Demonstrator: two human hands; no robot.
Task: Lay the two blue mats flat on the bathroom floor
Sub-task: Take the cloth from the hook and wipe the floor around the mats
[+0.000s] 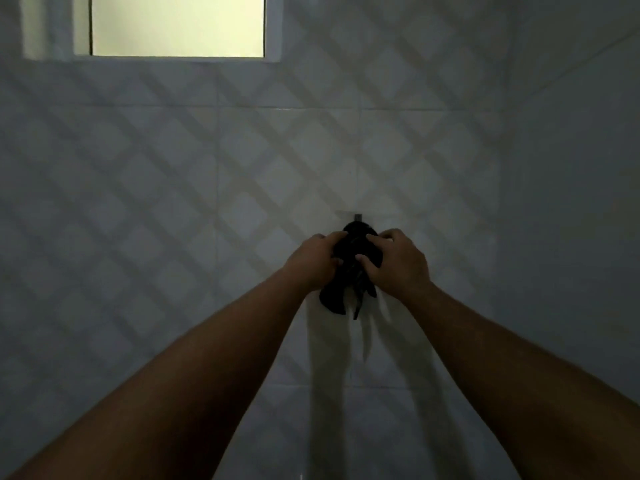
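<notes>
A dark bunched cloth point(353, 244) hangs from a small hook point(357, 215) on the tiled wall straight ahead. In this dim light its colour reads almost black. My left hand point(317, 261) grips its left side and my right hand point(398, 261) grips its right side, fingers pressed into the fabric. Loose ends of the cloth dangle below my hands. Both forearms reach up from the bottom corners. No blue mat and no floor are in view.
The wall point(207, 202) is pale tile with a diamond pattern. A frosted lit window point(176, 26) sits at the upper left. A second tiled wall point(581, 168) meets it in a corner at the right.
</notes>
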